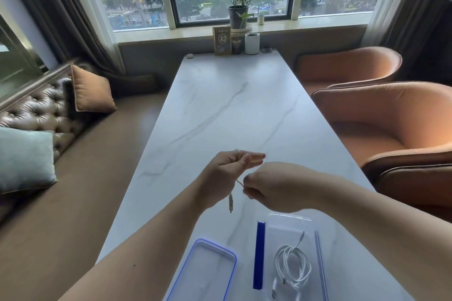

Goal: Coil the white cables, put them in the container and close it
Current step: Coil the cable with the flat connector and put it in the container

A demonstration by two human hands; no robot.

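Above the marble table (232,110), my left hand (228,168) and my right hand (266,186) both pinch a thin white cable (239,182). Its plug end (230,201) dangles below my left hand. Most of that cable is hidden inside my fists. Near the table's front edge stands a clear container (288,225) with blue clips. A coiled white cable (292,266) lies inside it. The container's clear, blue-rimmed lid (203,269) lies flat to its left.
Two orange armchairs (381,124) stand along the table's right side. A brown tufted sofa (44,105) with cushions runs along the left. At the table's far end are a sign (222,40), a white cup (252,43) and a potted plant (238,16) on the sill.
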